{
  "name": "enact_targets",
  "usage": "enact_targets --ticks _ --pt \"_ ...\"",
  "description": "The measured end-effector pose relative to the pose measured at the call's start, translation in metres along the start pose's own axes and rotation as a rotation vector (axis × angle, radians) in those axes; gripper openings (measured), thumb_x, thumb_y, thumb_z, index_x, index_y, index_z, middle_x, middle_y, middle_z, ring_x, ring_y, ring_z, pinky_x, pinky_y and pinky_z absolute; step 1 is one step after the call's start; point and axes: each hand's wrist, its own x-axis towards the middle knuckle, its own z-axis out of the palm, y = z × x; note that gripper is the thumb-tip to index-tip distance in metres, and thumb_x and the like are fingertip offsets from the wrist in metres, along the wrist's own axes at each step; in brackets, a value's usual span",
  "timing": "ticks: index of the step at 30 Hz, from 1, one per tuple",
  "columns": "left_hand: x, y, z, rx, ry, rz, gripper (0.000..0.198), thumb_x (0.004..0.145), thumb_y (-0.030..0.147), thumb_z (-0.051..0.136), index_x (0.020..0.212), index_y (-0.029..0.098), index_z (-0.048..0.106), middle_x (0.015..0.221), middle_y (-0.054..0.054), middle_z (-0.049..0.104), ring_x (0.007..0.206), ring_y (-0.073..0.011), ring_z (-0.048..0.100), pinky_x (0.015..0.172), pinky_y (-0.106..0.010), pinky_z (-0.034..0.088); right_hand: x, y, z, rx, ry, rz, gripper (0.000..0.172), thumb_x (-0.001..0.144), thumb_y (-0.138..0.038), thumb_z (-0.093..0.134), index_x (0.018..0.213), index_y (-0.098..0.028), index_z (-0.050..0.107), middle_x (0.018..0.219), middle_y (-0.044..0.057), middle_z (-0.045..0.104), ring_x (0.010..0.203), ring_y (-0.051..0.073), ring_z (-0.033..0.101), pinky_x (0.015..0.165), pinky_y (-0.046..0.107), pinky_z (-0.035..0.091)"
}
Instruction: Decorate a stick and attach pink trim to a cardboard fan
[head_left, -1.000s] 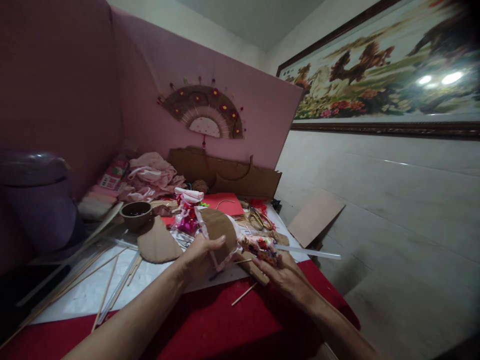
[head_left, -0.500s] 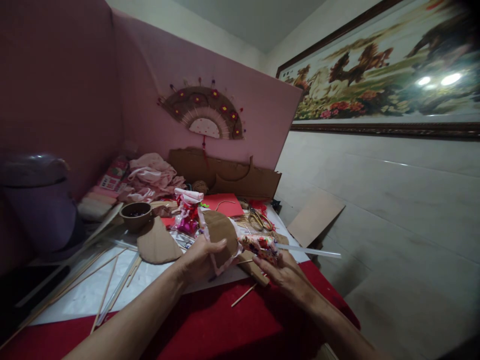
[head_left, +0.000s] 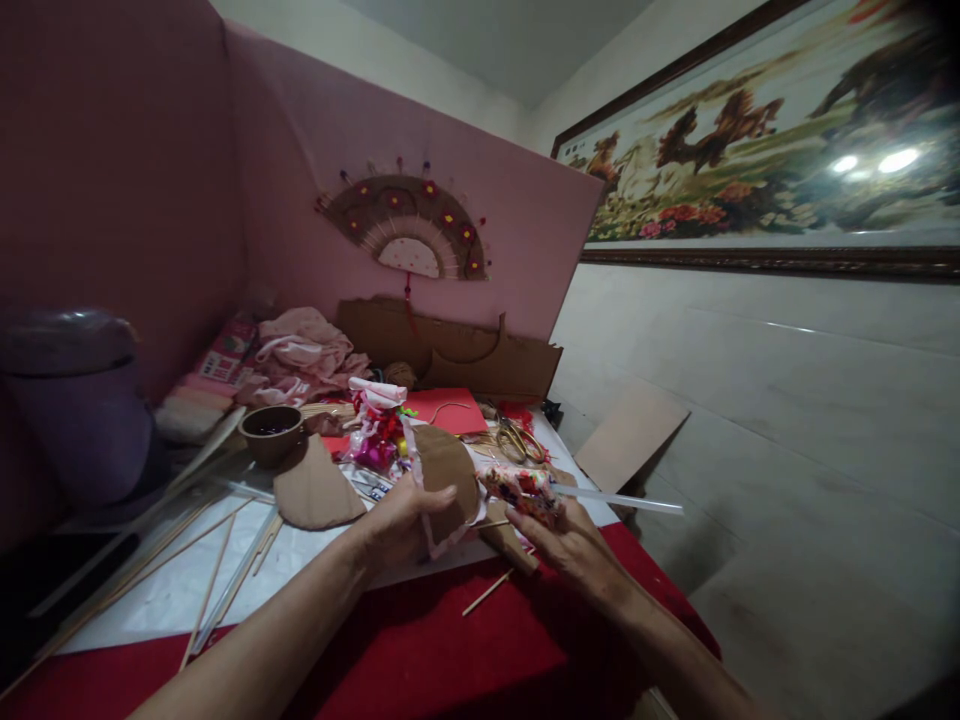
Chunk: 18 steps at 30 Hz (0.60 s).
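Note:
My left hand [head_left: 401, 525] is closed around the edge of a half-round cardboard piece [head_left: 448, 475], thumb resting on its brown face. Pale fabric is folded over the cardboard's border. In my right hand [head_left: 566, 545] is a hot glue gun [head_left: 525, 490] wrapped in flowery cloth, with a long translucent glue stick [head_left: 622, 500] poking out of its back. The gun's tip points left and sits close to the cardboard's right edge; whether it touches cannot be made out. Below the gun lies a strip of cardboard [head_left: 510, 548], partly hidden.
A brown bowl [head_left: 271, 432], a loose cardboard piece [head_left: 316, 485], scissors [head_left: 519, 443], red paper [head_left: 450, 408] and thin sticks [head_left: 217, 580] lie about the table. Bagged trimmings [head_left: 375, 430] sit behind my left hand. A decorated fan [head_left: 409, 225] hangs on the pink panel; a purple bin [head_left: 79, 420] stands left.
The cardboard piece has tilted slightly and shifted a little to the right in my left hand. My right hand and the glue gun have hardly moved.

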Motion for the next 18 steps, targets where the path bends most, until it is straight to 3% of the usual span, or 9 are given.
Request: enact_targets --ticks 8,13,18 --pt "-0.002 0.001 0.001 0.012 -0.021 -0.014 0.043 0.062 0.015 0.074 0.102 0.012 0.059 0.086 -0.011 0.068 0.072 -0.0223 0.064 0.066 -0.037 0.052 0.003 -0.001 0.006 0.197 0.016 0.219 0.027 0.083 -0.04 0.054 0.092 -0.021 0.07 0.094 0.005 0.07 0.092 0.023 0.063 0.082 0.035 0.053" --pt "0.0 -0.001 -0.003 0.012 -0.027 -0.008 0.039 0.064 0.014 0.072 0.101 0.012 0.06 0.086 -0.011 0.068 0.073 -0.0219 0.064 0.067 -0.036 0.052 0.004 0.003 0.009 0.291 0.005 0.202 0.027 0.082 -0.039 0.057 0.101 -0.023 0.067 0.102 0.003 0.068 0.096 0.021 0.062 0.086 0.033 0.051" --pt "0.001 -0.002 -0.005 0.017 -0.041 -0.006 0.034 0.066 0.015 0.072 0.098 0.012 0.06 0.087 -0.011 0.068 0.071 -0.0202 0.064 0.067 -0.035 0.051 0.001 0.014 0.008 0.211 0.023 0.163 0.026 0.083 -0.04 0.056 0.101 -0.025 0.067 0.102 0.003 0.067 0.097 0.022 0.061 0.093 0.037 0.047"
